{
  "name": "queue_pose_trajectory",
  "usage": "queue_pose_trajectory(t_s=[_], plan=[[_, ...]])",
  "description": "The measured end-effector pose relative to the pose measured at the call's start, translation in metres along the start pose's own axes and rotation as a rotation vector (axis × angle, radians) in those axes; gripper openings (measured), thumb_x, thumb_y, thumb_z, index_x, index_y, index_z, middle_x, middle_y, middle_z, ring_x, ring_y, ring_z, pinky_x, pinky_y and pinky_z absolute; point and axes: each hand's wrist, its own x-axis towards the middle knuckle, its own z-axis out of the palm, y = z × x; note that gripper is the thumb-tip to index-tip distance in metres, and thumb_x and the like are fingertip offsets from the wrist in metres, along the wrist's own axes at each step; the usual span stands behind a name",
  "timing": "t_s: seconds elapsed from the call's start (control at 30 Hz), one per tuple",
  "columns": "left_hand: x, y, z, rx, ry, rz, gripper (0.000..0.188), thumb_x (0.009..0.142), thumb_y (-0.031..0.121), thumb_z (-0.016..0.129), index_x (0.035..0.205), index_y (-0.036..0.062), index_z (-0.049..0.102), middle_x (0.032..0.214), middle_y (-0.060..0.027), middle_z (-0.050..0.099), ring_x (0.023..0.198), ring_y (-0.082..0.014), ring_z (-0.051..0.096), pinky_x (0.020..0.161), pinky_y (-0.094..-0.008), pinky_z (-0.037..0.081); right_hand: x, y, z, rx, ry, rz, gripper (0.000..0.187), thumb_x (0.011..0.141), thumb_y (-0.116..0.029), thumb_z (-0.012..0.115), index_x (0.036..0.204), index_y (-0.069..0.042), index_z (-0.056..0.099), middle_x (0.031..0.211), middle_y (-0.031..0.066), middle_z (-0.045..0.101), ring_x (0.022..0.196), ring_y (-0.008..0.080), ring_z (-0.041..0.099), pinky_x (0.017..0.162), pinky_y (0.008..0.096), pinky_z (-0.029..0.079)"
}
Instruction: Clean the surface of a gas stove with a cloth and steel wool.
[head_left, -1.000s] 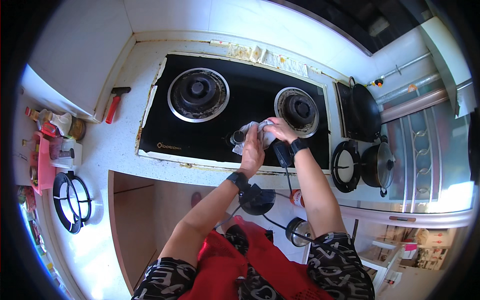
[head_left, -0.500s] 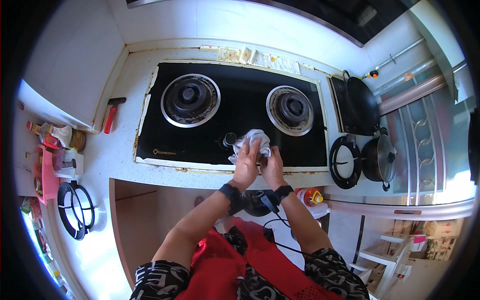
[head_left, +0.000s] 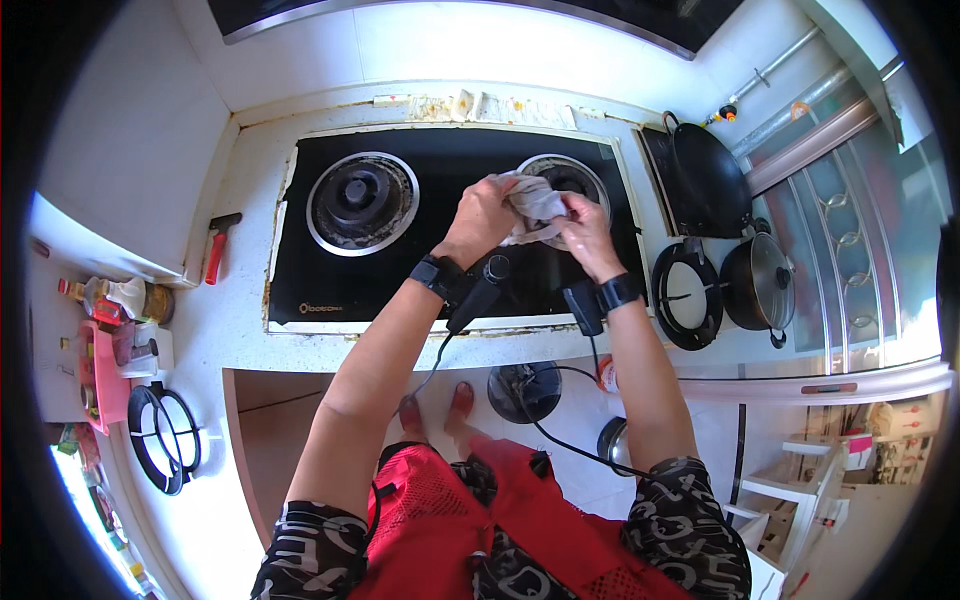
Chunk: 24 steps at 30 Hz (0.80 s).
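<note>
A crumpled whitish cloth (head_left: 535,205) is held up between both hands over the right part of the black glass gas stove (head_left: 420,285). My left hand (head_left: 480,215) is closed on the cloth's left side. Fingers of my right hand (head_left: 588,235) pinch its right edge. Behind the cloth, the right burner (head_left: 572,172) is partly hidden. The left burner (head_left: 362,203), dark and stained inside a silver ring, shows in full. A round control knob (head_left: 496,267) stands near the stove's front, just below my left hand.
On the right are a black wok (head_left: 705,185), a lidded pot (head_left: 760,285) and a pan support ring (head_left: 687,297). A red-handled scraper (head_left: 216,250), another support ring (head_left: 165,437) and a pink basket (head_left: 103,375) lie left. A dark bin (head_left: 525,390) stands on the floor.
Both hands have moved from the stove's front edge, beside the knob, up and away toward the right burner. The cloth has come along, lifted and stretched between them. My view has shifted slightly.
</note>
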Motion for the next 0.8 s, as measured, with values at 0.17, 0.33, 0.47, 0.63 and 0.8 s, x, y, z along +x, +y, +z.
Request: queue_pose_trajectory(t_s=[0.17, 0.33, 0.47, 0.63, 0.8], plan=[[-0.021, 0.019, 0.038, -0.165, -0.279, 0.136, 0.042, 0.073, -0.005, 0.054, 0.114, -0.0003, 0.062, 0.105, -0.022, 0.066, 0.096, -0.0352, 0.065, 0.084, -0.037, 0.052, -0.052, 0.011, -0.065, -0.243, 0.03, -0.117, 0.038, 0.073, 0.005, 0.059, 0.11, 0.001, 0.062, 0.092, 0.0132, 0.06, 0.081, 0.024, 0.061, 0.074, 0.032, 0.049], [-0.074, -0.009, 0.074, 0.498, -0.638, 0.419, 0.042, 0.072, 0.012, 0.068, 0.113, 0.0055, 0.06, 0.102, -0.0185, 0.061, 0.098, -0.0334, 0.057, 0.089, -0.0432, 0.045, -0.136, 0.042, -0.061, -0.584, -0.21, -0.099, 0.075, 0.072, -0.004, 0.067, 0.141, -0.008, 0.038, 0.125, 0.025, 0.043, 0.11, 0.039, 0.047, 0.093, 0.0469, 0.04], [-0.077, 0.012, 0.055, 0.372, -0.377, 0.371, 0.037, 0.074, 0.007, 0.066, 0.11, 0.0032, 0.062, 0.113, -0.0201, 0.061, 0.108, -0.0355, 0.055, 0.094, -0.0462, 0.042, -0.144, 0.035, 0.007, -0.959, -0.156, -0.199, 0.055, 0.076, -0.012, 0.067, 0.129, -0.01, 0.053, 0.129, 0.0238, 0.047, 0.118, 0.0387, 0.045, 0.097, 0.0476, 0.039], [-0.069, 0.027, 0.008, 0.156, -0.319, 0.189, 0.029, 0.076, 0.0, 0.066, 0.104, -0.0012, 0.064, 0.103, -0.0179, 0.066, 0.1, -0.0335, 0.062, 0.089, -0.0414, 0.048, -0.084, 0.028, 0.033, -0.917, -0.116, -0.173, 0.04, 0.074, -0.007, 0.065, 0.115, -0.011, 0.062, 0.121, 0.0183, 0.054, 0.113, 0.0369, 0.048, 0.093, 0.0441, 0.043], [-0.081, 0.031, -0.048, 0.061, -0.226, 0.019, 0.022, 0.081, -0.006, 0.063, 0.102, -0.0035, 0.066, 0.102, -0.0175, 0.066, 0.091, -0.0289, 0.067, 0.076, -0.0327, 0.054, -0.066, 0.041, -0.022, -0.476, -0.008, -0.129, 0.045, 0.071, 0.008, 0.058, 0.113, -0.008, 0.062, 0.111, 0.0153, 0.06, 0.106, 0.0333, 0.055, 0.093, 0.041, 0.046]])
